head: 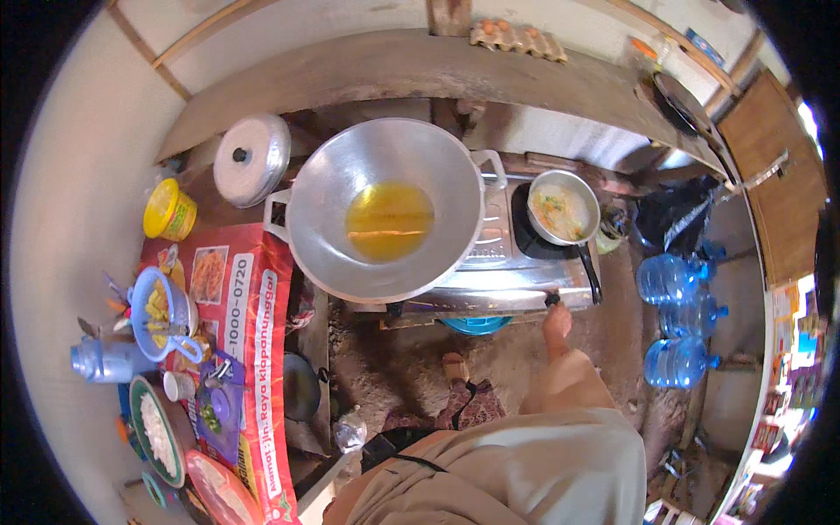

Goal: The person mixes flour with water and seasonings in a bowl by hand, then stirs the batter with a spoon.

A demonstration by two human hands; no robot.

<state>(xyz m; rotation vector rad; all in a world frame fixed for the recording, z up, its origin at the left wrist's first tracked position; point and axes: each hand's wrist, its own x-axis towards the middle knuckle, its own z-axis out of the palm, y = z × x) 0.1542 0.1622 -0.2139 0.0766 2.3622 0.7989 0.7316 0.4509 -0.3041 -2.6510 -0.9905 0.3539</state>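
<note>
My right hand is on the black control knob at the front of a gas stove. Above it, a small saucepan with a black handle stands on the right burner, holding pale liquid with green and orange bits. On the stove's left side sits a large metal wok with two handles; yellow oil lies in its bottom. My left hand is out of view. A domed metal lid with a black knob is left of the wok.
A red banner with writing covers the left table, holding a blue strainer, a purple cutting board and a bowl of white food. Blue water jugs stand at right. An egg tray and a frying pan rest on the back ledge.
</note>
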